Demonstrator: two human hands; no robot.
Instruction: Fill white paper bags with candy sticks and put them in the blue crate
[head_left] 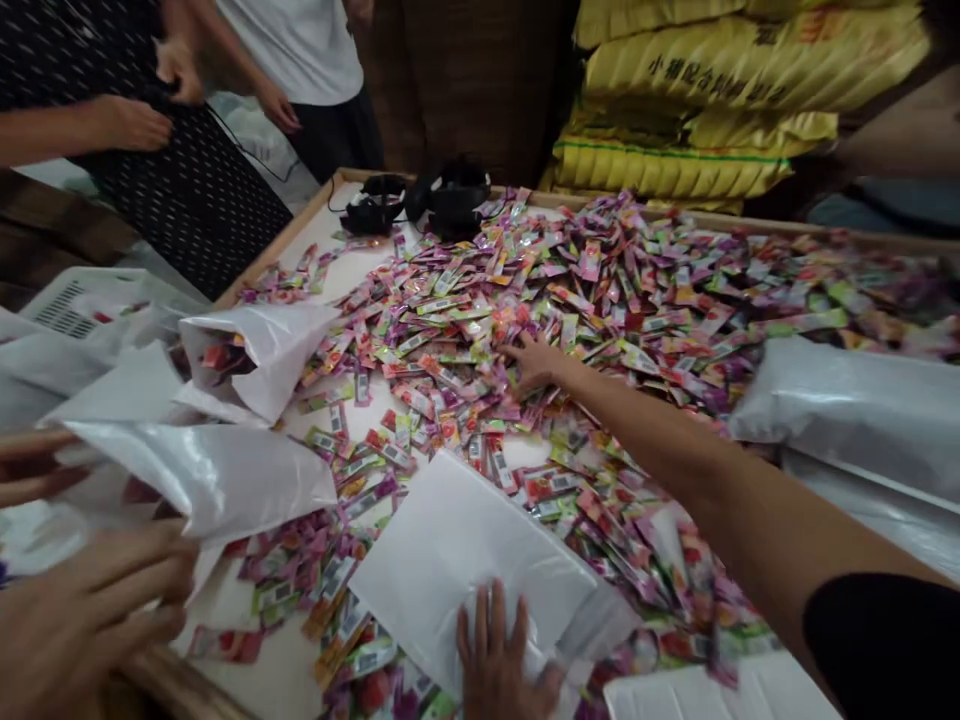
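Note:
My left hand lies flat on a white plastic bag, fingers spread. The bag rests on top of small wrapped packets at the front of the table and looks flat. My right arm stretches across the table, and my right hand touches the heap of colourful small packets with its fingers apart. Its fingertips are partly lost among the packets, and I see nothing held in it. The packets are pink, green, purple and orange, some with barcodes.
At the left, a co-worker's hands hold an opened white bag. Another bag with packets inside stands behind it. Filled bags lie right. Black headsets sit at the back edge, before yellow sacks. People stand back left.

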